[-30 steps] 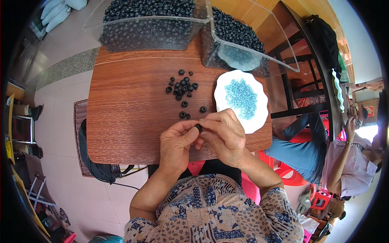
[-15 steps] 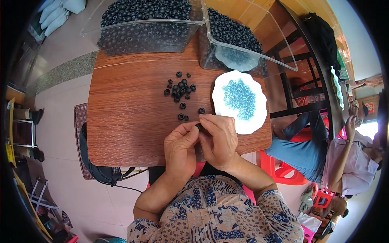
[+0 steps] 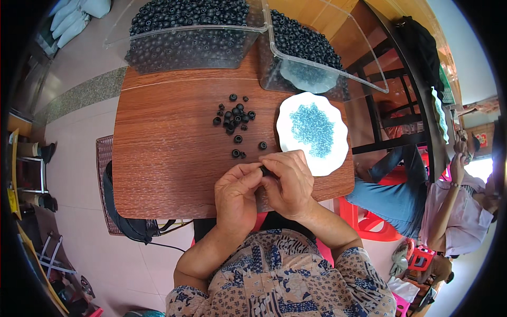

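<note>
While both hands met over the near edge of the wooden table (image 3: 169, 158), the left hand (image 3: 236, 196) and the right hand (image 3: 288, 182) were touching each other at the fingertips. Between them a small black bead (image 3: 264, 170) was visible, pinched by the thumb and the first fingers of both hands; the other fingers were curled in and lay close together. The bead was just above the table top, near the person's body and just beside the white plate.

A loose group of black beads (image 3: 234, 119) lay on the table a little further from the hands, and some single ones were apart from the group, closer to the fingers. To the right of them stood a white plate (image 3: 296, 145) with a wavy rim, holding a heap of tiny blue beads (image 3: 312, 128). The right hand was just beside the near rim of this plate.

At the far side of the table stood two clear plastic bins. The left bin (image 3: 185, 50) was full of black beads. The right bin (image 3: 338, 58) also held black beads, and a pale blue mass could be seen through its wall.

A second person in blue trousers (image 3: 393, 193) sat to the right of the table, on a red stool (image 3: 367, 222).
</note>
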`<state>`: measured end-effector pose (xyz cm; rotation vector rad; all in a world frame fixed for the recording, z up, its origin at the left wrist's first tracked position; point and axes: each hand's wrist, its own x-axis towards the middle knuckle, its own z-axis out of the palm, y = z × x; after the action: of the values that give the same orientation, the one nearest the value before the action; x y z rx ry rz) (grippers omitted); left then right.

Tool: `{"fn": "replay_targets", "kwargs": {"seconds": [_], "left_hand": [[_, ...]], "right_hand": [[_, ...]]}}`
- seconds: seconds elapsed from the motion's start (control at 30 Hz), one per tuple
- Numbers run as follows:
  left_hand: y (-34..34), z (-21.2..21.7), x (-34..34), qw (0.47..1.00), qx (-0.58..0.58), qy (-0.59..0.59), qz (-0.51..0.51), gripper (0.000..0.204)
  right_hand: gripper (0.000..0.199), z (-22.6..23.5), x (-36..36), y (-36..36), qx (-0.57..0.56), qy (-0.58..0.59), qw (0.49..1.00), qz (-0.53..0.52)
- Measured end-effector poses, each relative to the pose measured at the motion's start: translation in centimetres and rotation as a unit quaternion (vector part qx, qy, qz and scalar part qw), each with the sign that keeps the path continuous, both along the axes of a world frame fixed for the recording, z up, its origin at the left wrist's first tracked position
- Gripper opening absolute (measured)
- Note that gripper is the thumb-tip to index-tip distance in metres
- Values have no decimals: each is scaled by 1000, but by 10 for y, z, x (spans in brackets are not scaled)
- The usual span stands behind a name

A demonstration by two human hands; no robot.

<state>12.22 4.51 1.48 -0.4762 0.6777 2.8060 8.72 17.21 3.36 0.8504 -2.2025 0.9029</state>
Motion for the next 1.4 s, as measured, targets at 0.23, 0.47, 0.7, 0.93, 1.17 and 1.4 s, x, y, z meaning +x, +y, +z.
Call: {"fn": "replay_targets", "kwargs": {"seconds": [0.23, 0.47, 0.7, 0.93, 1.17, 1.4], "left_hand": [[3, 1, 1, 999, -34, 0, 5, 14], [-1, 17, -4, 999, -40, 24, 18, 23], [-7, 18, 3, 980, -188, 63, -29, 16], [-34, 50, -8, 941, -307, 136, -35, 10], [-65, 114, -110, 675, -638, 330, 171, 12], [-119, 111, -222, 304, -864, 275, 294, 29]], "right_hand": [[34, 4, -4, 1, -6, -1, 1000, 25], [30, 6, -16, 3, -38, -2, 998, 48], [31, 6, -7, 2, 6, -4, 998, 61], [46, 35, -1, 1, -23, -72, 992, 102], [36, 59, -22, 41, 6, -29, 999, 41], [26, 44, -17, 54, 14, -66, 997, 29]]}}
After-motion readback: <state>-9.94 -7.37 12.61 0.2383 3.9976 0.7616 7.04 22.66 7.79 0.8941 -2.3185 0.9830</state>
